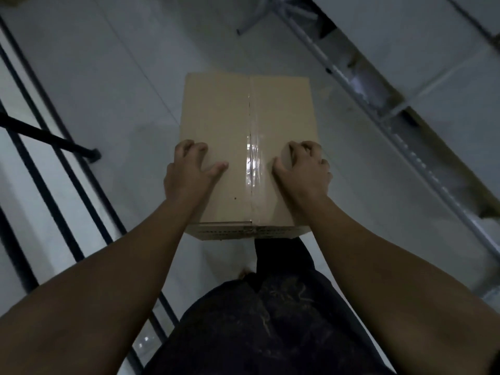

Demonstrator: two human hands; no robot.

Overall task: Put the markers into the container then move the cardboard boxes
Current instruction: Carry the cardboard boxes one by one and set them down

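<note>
So I'm looking straight down at a sealed cardboard box (243,147), dead center in my view, with the pale tiled floor (121,77) all around it. Can't tell if it's resting on the floor or up off it. Clear packing tape (253,158) runs down the middle seam and catches a bit of glare. My left hand (189,171) is planted on the box top at about 8 o'clock from the box's middle, fingers curled and spread, thumb pointing in toward the tape. My right hand (303,169) sits at about 4 o'clock, fingers bent, pressing on the lid too. Neither is closed around anything, just on top. A grey metal shelf frame (378,112) runs off at 2 o'clock, black bars (48,139) at 9 o'clock. It's pretty dim.
</note>
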